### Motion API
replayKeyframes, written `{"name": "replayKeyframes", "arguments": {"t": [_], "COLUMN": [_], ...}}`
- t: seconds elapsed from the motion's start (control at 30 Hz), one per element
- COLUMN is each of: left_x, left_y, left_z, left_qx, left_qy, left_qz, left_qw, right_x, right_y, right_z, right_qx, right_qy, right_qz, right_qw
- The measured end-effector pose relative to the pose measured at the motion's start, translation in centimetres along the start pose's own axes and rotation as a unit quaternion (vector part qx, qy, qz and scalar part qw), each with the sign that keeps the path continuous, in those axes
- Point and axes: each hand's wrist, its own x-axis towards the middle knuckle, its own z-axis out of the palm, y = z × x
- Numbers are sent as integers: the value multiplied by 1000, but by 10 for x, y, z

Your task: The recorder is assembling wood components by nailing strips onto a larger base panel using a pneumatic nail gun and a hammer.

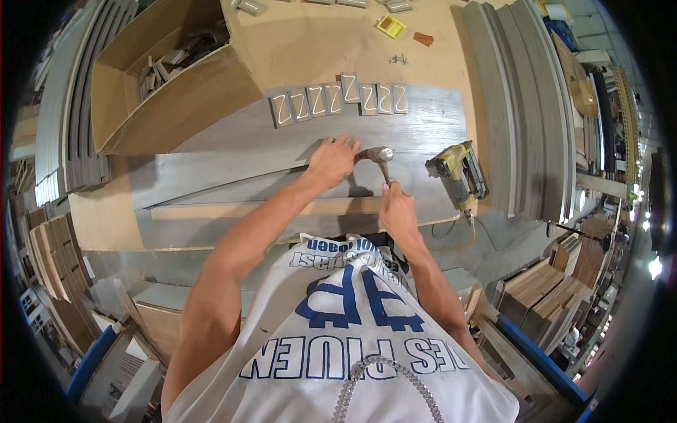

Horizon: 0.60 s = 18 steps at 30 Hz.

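Single view. Head-worn fisheye, left of pair, looking steeply down, upright. Wearer's white shirt (367,324) close at 6 o'clock; workbench (282,42) near, centre to 12. Lights (656,268) far off at 3. Black rim, edges bowed.

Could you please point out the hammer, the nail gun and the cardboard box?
Hammer (382,154): head view, on its metal head.
Nail gun (455,171): head view, on its body.
Cardboard box (194,107): head view, on its near wall.
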Motion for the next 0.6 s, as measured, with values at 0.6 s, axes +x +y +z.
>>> {"name": "replayKeyframes", "arguments": {"t": [0.6], "left_x": [3], "left_y": [3], "left_z": [-11], "left_qx": [-12], "left_qy": [-67], "left_qz": [-3], "left_qw": [998], "right_x": [5], "right_y": [-7], "right_z": [-11], "right_qx": [4], "right_qy": [-27], "right_qz": [16], "right_qw": [999]}}
